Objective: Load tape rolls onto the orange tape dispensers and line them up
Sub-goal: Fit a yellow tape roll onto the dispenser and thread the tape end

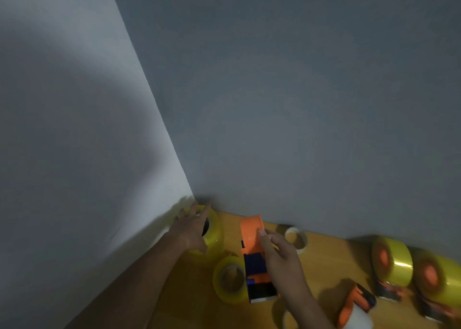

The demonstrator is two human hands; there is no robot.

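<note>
Left fingers: the fingers of the left hand are spread and lie over the top of a yellow tape roll; they touch it, but I cannot tell if they grasp it.
Right fingers: the right hand pinches the orange tape dispenser at its right side, thumb on the orange face.
Dispenser: it is without a roll, its orange end toward the wall, its dark blue and black end toward the person.
Edges and room: the yellow roll stands in the corner where two grey walls meet, so there is little room behind it and at its left. The wooden table has open surface between the held dispenser and the loaded ones.
Hard to see: all is blurred; the bottom edge of the view cuts off the near things.
Around: a second yellow roll lies just left of the dispenser. A pale roll stands near the wall. Two loaded dispensers with yellow tape stand side by side at the right. Another dispenser with white tape lies near the bottom.
</note>
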